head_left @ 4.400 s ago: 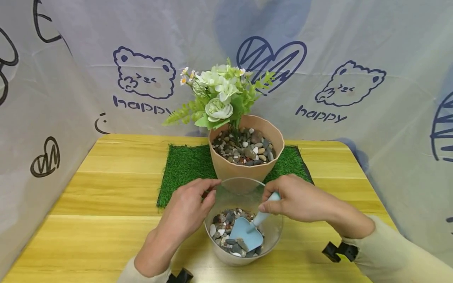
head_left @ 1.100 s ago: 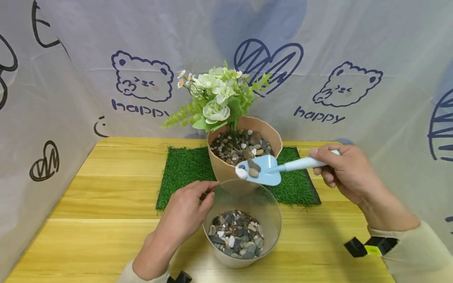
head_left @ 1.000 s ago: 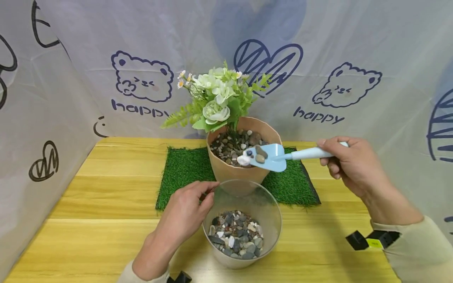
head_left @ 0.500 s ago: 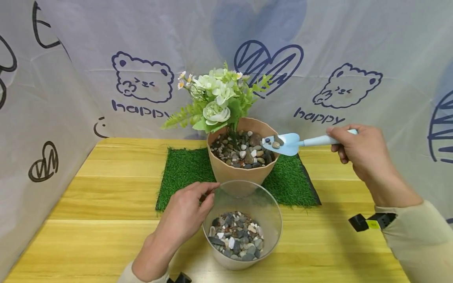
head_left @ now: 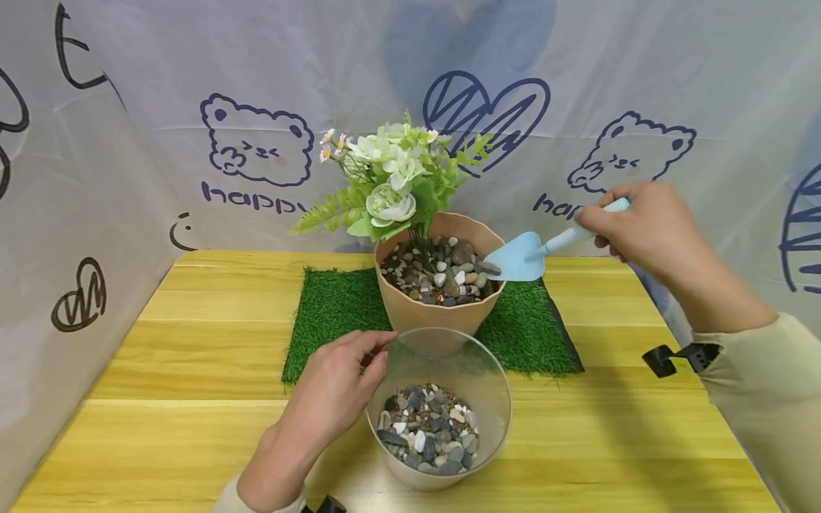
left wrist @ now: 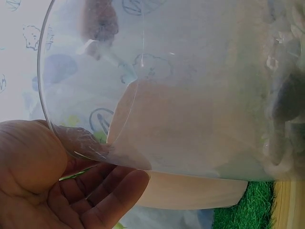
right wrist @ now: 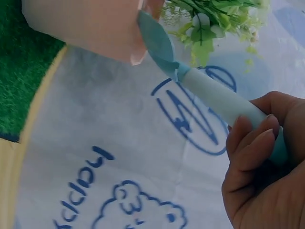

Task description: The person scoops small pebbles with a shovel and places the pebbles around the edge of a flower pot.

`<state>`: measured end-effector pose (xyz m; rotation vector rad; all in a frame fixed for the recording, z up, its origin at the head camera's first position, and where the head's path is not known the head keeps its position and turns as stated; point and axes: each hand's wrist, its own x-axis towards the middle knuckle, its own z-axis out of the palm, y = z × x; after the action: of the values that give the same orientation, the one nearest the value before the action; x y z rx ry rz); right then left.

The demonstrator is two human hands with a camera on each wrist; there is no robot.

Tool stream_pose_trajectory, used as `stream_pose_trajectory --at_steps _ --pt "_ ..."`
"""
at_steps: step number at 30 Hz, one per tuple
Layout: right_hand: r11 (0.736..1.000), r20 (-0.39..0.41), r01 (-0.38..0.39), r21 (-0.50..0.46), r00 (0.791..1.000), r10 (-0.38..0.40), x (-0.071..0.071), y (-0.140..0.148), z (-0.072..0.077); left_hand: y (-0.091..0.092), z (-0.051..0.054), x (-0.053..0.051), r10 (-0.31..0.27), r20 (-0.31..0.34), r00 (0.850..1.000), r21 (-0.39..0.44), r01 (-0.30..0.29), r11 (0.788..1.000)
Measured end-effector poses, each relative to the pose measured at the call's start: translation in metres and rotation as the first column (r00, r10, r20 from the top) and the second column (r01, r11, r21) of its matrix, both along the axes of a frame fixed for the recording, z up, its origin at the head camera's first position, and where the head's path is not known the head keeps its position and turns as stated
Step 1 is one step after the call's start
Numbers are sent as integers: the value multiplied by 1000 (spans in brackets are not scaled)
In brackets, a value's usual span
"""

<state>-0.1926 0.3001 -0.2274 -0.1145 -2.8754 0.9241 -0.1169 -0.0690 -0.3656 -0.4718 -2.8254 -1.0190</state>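
Observation:
My right hand (head_left: 648, 224) grips the handle of a light blue hand trowel (head_left: 518, 256). The trowel's tip slants down over the right rim of a peach flowerpot (head_left: 426, 313), with a dark pebble (head_left: 490, 268) at its tip. Pebbles (head_left: 449, 274) fill the pot, and a bunch of white and green flowers (head_left: 391, 178) stands in them. My left hand (head_left: 336, 385) holds the rim of a clear plastic bucket (head_left: 484, 399) between thumb and fingers. Mixed pebbles (head_left: 430, 427) lie in the bottom of the bucket. In the right wrist view, the fingers (right wrist: 248, 148) wrap the pale handle.
The flowerpot stands on a green artificial grass mat (head_left: 346, 306) at the back of the wooden table (head_left: 192, 370). The bucket is in front of the pot. A printed cloth (head_left: 359, 64) hangs behind and beside the table.
My right hand scooped pebbles from the bucket, carried the trowel over the pot, then raised the handle. The trowel tilted and most of its pebbles slid off. The left hand stayed at the rim.

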Motion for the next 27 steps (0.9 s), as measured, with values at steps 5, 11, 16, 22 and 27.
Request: stream_pose_trajectory --at_steps 5,11,16,22,27 --pt "991 -54 -11 134 998 18 0 -16 10 0 -1 0 0 -2 1000 -1 0 1000" --pt "977 -120 -1 214 992 27 7 -27 10 0 -1 1 0 -1 1000 2 0 1000" --pt "981 -149 0 195 988 30 12 -27 5 0 -2 1 -2 2 1000 5 2 1000" --pt "999 -198 40 19 980 -36 35 -32 6 1 -1 1 -7 16 1000 18 6 1000" --pt "988 -351 -57 -145 937 2 62 -43 6 0 -1 1 -1 20 1000 16 1 1000"
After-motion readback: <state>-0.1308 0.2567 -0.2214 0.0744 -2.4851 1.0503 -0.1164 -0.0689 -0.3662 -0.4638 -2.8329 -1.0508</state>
